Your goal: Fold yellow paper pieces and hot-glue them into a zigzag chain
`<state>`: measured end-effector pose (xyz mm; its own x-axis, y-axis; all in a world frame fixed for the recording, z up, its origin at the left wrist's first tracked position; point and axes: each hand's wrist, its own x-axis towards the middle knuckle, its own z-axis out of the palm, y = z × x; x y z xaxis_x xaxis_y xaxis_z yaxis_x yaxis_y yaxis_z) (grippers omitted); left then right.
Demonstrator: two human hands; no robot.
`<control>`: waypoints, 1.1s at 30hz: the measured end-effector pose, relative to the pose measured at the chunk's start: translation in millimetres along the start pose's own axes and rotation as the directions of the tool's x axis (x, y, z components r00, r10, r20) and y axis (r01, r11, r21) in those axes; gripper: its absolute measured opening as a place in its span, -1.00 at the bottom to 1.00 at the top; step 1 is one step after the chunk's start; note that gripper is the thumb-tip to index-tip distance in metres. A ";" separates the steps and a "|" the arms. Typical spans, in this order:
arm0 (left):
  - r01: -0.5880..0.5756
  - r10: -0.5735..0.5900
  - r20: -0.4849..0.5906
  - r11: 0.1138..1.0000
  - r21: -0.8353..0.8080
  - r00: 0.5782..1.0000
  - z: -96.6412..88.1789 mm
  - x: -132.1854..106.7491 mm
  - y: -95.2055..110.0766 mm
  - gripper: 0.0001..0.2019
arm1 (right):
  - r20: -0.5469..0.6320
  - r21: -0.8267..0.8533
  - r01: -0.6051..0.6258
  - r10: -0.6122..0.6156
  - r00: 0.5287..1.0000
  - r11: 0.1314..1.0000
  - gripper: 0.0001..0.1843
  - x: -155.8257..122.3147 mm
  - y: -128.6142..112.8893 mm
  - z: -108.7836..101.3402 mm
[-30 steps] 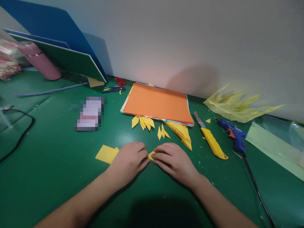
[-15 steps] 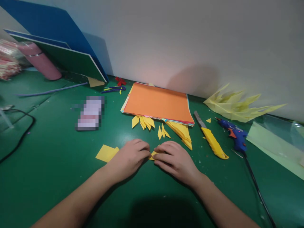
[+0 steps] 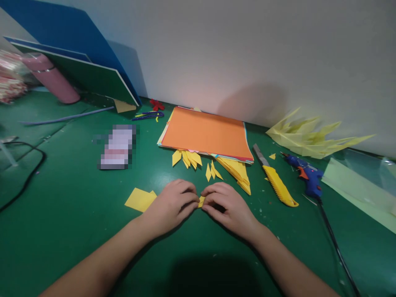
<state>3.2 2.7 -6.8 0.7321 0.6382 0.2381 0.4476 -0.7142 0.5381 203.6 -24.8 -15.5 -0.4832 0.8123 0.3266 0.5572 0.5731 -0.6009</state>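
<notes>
A small yellow paper piece point(image 3: 201, 201) lies between my left grip point(image 3: 176, 204) and my right grip point(image 3: 227, 206), about equally near; both are at its edges — whether clamped or merely pressing, I can't tell, and its long axis is hidden. Green desk point(image 3: 77, 198) beneath; beyond, an orange sheet point(image 3: 210, 134), then the pale wall point(image 3: 201, 49).

Dim overall. Wall point(image 3: 198, 53) grey, pinkish patch behind orange paper point(image 3: 207, 132). Soft shadow on wall right of centre, darker one on table point(image 3: 77, 206) near side; faint sheen mid-table. Left hand point(image 3: 176, 204), right hand point(image 3: 230, 206) slightly soft. Phone point(image 3: 119, 146) pixelated; far-left pink thermos point(image 3: 55, 80) stretched.
</notes>
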 end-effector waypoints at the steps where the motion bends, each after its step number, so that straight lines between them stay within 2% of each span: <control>1: 0.011 -0.011 -0.005 1.000 -0.014 1.000 0.3 0.0 0.3 -0.86 | -0.006 0.009 -0.011 0.011 1.000 1.000 -0.88 0.2 -0.3 0.4; 8: 0.051 -0.053 -0.030 0.996 -0.068 0.998 4.2 -0.2 0.6 -0.93 | -0.049 0.039 -0.047 0.049 0.998 0.998 -0.89 0.5 -1.3 3.8; 16: 0.133 -0.142 -0.070 0.984 -0.119 0.987 7.7 1.7 3.8 -0.91 | -0.055 0.033 -0.063 0.065 0.996 0.997 -0.88 2.1 -0.9 5.2; 33: 0.137 -0.143 -0.043 0.984 -0.116 0.989 6.6 1.0 3.5 -0.93 | -0.041 0.024 -0.087 0.088 0.995 0.996 -0.89 4.0 0.5 5.6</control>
<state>8.8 -1.1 -10.0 0.6375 0.7458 0.1933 0.4812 -0.5814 0.6561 198.2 -21.9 -18.5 -0.4044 0.8633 0.3019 0.5806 0.4973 -0.6447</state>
